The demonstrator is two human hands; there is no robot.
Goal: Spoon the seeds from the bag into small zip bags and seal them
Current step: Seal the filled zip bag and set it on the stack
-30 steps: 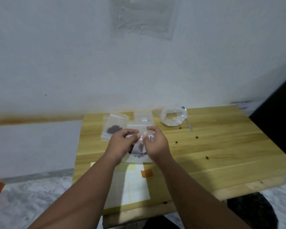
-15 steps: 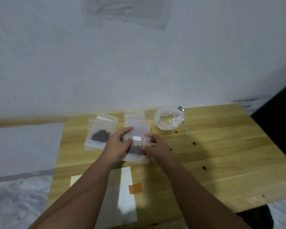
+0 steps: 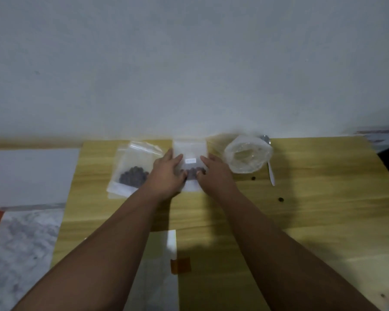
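Observation:
A small zip bag (image 3: 190,161) with dark seeds in its lower part lies flat on the wooden table (image 3: 312,221) near the wall. My left hand (image 3: 166,173) rests on its left side and my right hand (image 3: 213,173) on its right side. The fingers of both lie fairly straight, and the thumbs are beside the seeds. Left of them lies a second small zip bag (image 3: 133,169) holding a heap of dark seeds. To the right stands the large clear seed bag (image 3: 248,156), its mouth open. The spoon (image 3: 270,173) lies behind and beside it.
Loose seeds (image 3: 280,200) dot the table right of my hands. White paper sheets with an orange tape piece (image 3: 181,264) lie at the table's front, between my forearms. The wall rises directly behind the table. Marble floor (image 3: 20,243) shows beyond the left edge.
The seed-filled zip bag went from being held up between both hands to lying flat on the table nearer the wall. Both hands reached forward with it.

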